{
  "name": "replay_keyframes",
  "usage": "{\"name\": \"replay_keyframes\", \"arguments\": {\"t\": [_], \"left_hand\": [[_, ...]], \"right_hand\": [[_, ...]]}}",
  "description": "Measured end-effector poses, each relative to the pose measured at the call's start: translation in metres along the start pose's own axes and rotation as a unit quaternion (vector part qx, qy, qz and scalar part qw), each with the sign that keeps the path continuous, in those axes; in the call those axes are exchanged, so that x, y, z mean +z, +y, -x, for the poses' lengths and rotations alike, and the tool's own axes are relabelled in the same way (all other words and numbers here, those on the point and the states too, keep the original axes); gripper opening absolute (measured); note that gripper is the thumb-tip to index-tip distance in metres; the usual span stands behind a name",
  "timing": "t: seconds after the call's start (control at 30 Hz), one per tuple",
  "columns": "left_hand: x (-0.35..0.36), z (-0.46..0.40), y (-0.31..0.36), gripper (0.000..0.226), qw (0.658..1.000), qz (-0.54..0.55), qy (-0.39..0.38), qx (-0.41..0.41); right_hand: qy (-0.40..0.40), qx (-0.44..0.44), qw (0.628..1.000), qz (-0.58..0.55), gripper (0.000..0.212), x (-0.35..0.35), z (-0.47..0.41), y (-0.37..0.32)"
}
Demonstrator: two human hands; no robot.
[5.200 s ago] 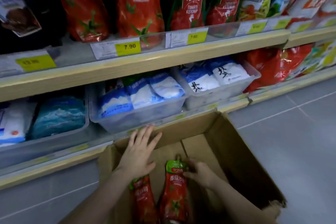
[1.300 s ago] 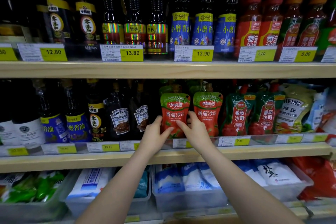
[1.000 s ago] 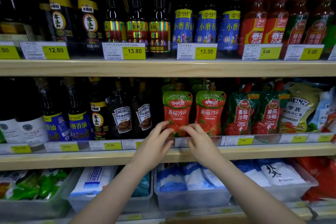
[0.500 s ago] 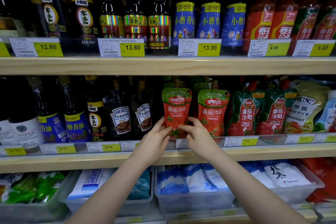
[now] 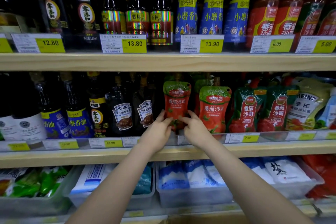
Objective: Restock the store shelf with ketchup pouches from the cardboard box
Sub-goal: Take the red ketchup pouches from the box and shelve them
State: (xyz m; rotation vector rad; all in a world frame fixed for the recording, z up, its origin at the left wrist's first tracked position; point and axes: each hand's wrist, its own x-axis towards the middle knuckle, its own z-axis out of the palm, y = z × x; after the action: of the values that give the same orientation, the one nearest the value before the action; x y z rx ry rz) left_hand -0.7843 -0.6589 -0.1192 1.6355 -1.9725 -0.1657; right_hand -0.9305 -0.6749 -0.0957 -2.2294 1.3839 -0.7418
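Gripping one ketchup pouch (image 5: 176, 104): left hand (image 5: 160, 129), right hand (image 5: 195, 128); second pouch (image 5: 214, 109) beside.

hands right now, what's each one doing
Left hand: pinching the lower edge of the ketchup pouch.
Right hand: pinching the same pouch's lower edge.

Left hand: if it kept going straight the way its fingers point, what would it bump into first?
The left hand points up and into the shelf, and its fingers already touch the lower edge of the ketchup pouch. Going on, it would probably push that pouch back; what stands behind is hidden.
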Motion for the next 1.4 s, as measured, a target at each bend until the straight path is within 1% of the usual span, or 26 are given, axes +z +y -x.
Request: {"name": "replay_keyframes", "arguments": {"t": [0.13,0.2,0.23,0.33,0.43,0.53,0.63,0.73,0.97,1.07,1.17,1.2,1.3,1.4], "left_hand": [[-0.004,0.045,0.010,0.035,0.991,0.027,0.087,0.098],[0.003,0.078,0.010,0.030,0.985,0.040,0.103,0.135],[0.009,0.095,0.009,0.029,0.984,0.041,0.100,0.141],[0.040,0.145,0.000,0.032,0.990,0.050,0.052,0.121],[0.081,0.194,-0.019,0.037,0.995,0.050,-0.022,0.088],[0.115,0.232,-0.039,0.044,0.993,0.047,-0.095,0.050],[0.140,0.249,-0.055,0.060,0.987,0.012,-0.144,0.066],[0.155,0.252,-0.067,0.062,0.985,0.003,-0.155,0.071],[0.174,0.251,-0.077,0.058,0.990,0.040,-0.116,0.076],[0.178,0.253,-0.079,0.059,0.990,0.059,-0.112,0.067],[0.178,0.254,-0.080,0.059,0.990,0.059,-0.113,0.067],[0.178,0.254,-0.080,0.059,0.990,0.059,-0.114,0.066],[0.176,0.254,-0.078,0.060,0.990,0.055,-0.114,0.063],[0.173,0.254,-0.075,0.061,0.990,0.051,-0.115,0.059]], "right_hand": [[0.007,-0.051,0.999,-0.015,0.048,-0.008,0.043,0.002],[-0.004,-0.061,0.997,-0.046,0.046,-0.007,0.074,0.011],[-0.014,-0.062,0.996,-0.062,0.045,-0.004,0.090,0.016],[-0.055,-0.040,0.995,-0.078,0.042,0.017,0.137,0.040],[-0.118,0.022,0.989,-0.088,0.041,0.050,0.178,0.073],[-0.165,0.087,0.979,-0.086,0.040,0.092,0.214,0.108],[-0.215,0.168,0.956,-0.105,0.035,0.134,0.241,0.136],[-0.238,0.209,0.942,-0.107,0.033,0.172,0.255,0.157],[-0.234,0.292,0.920,-0.118,0.032,0.230,0.258,0.186],[-0.225,0.308,0.918,-0.112,0.024,0.246,0.254,0.192],[-0.208,0.330,0.915,-0.107,0.010,0.252,0.251,0.192],[-0.203,0.330,0.915,-0.110,0.010,0.252,0.250,0.192],[-0.184,0.341,0.910,-0.146,0.027,0.245,0.249,0.187],[-0.150,0.368,0.890,-0.223,0.022,0.226,0.250,0.178]]}}
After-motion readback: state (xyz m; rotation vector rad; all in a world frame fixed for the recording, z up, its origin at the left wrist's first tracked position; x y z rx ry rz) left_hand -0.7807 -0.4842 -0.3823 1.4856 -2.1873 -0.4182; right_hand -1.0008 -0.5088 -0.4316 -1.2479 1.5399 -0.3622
